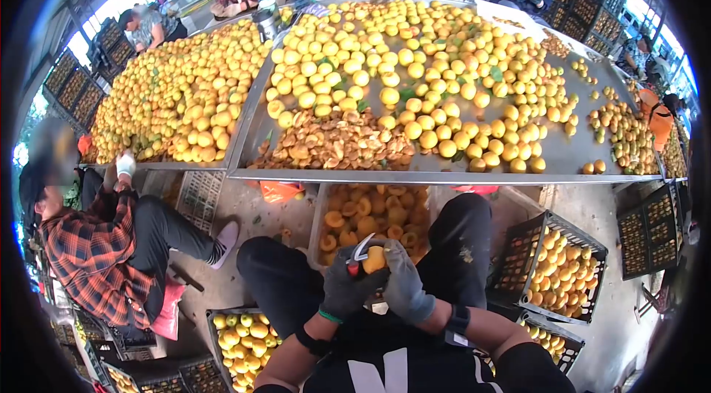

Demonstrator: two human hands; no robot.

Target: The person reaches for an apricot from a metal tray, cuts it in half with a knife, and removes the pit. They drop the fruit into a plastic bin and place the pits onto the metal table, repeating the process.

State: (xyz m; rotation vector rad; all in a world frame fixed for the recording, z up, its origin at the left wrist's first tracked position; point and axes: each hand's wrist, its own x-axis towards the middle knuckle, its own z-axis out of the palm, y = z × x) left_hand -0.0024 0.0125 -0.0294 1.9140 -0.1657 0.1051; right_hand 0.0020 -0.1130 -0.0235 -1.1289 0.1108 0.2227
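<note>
Both my hands wear grey gloves and meet over my lap. My left hand is closed round a small knife with a curved silver blade and a red part at the handle. Between the hands is a yellow-orange apricot, with the blade right beside it. My right hand grips that apricot from the right, its fingers bent and partly hidden. Just beyond the hands, between my knees, a pale crate holds apricot halves.
A metal table carries heaped whole apricots and a pile of cut pieces. Crates of apricots stand at my right, another at my left. A person in a plaid shirt sits at left; others work across the table.
</note>
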